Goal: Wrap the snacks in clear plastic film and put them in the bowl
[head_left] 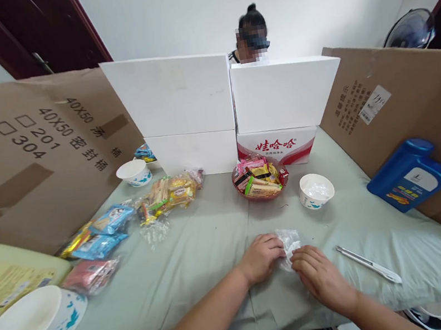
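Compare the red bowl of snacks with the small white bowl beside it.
The red bowl is translucent red and heaped with wrapped snacks; the small white bowl is white with blue markings and holds no snacks. The red bowl looks wider and shallower, the white bowl narrower and deeper. Both stand upright on the green tablecloth, beyond the hands.

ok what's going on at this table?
A person's left hand and right hand together pinch a small clear wrapper on the green tablecloth. Beyond them sit a red bowl of snacks and a white cup; a white utility knife lies to the right.
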A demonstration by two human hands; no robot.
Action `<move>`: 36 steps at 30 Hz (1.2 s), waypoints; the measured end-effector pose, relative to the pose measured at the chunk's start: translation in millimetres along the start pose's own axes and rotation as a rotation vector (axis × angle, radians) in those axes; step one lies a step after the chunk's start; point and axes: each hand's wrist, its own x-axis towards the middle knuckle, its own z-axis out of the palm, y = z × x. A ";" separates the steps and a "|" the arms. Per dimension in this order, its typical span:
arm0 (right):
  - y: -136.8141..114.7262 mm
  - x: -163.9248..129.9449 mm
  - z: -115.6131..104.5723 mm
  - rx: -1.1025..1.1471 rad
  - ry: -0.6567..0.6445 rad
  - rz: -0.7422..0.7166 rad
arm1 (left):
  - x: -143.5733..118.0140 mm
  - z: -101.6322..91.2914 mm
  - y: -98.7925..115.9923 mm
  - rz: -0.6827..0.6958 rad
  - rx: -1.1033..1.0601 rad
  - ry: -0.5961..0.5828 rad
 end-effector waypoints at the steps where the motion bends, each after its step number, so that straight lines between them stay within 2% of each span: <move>1: 4.1 7.0 -0.7 0.022 -0.029 0.070 | 0.3 -0.2 -0.1 -0.015 -0.017 -0.006; 4: 19.1 28.7 3.1 0.016 -0.136 0.363 | 0.1 -0.3 -0.6 -0.085 -0.045 -0.010; 6: 30.1 42.1 8.5 -0.018 -0.183 0.489 | -0.8 -0.4 -1.1 -0.138 -0.059 0.011; 9: 42.2 57.1 17.0 -0.075 -0.217 0.565 | -1.8 -1.5 -1.6 -0.165 -0.123 0.055; 13: 43.7 64.4 28.9 -0.180 -0.259 0.628 | -0.2 -5.4 0.6 -0.111 -0.154 0.065; 16: 40.9 63.6 37.6 -0.256 -0.270 0.634 | 2.7 -7.0 4.1 -0.077 -0.065 0.036; 18: 41.8 62.0 39.4 -0.299 -0.265 0.624 | 4.2 -6.2 5.8 -0.101 0.012 0.028; 24: 49.4 51.4 20.1 -0.395 -0.167 0.550 | 4.0 0.1 3.9 -0.141 0.110 0.058; 26: 46.7 43.3 19.6 -0.379 -0.125 0.454 | 3.0 1.5 3.2 -0.133 0.113 0.078; 28: 42.4 33.4 27.9 -0.314 -0.106 0.268 | 2.1 2.4 4.2 -0.139 0.107 0.084; 30: 39.1 25.0 40.6 -0.248 -0.129 0.114 | 1.5 3.3 6.9 -0.183 0.109 0.086; 31: 38.3 22.6 46.4 -0.229 -0.157 0.091 | 1.3 3.7 8.5 -0.216 0.119 0.094; 33: 37.4 22.3 53.5 -0.214 -0.231 0.142 | 1.3 4.0 11.0 -0.277 0.147 0.117; 36: 33.6 28.3 52.1 -0.186 -0.333 0.228 | 1.7 1.9 11.3 -0.323 0.131 0.195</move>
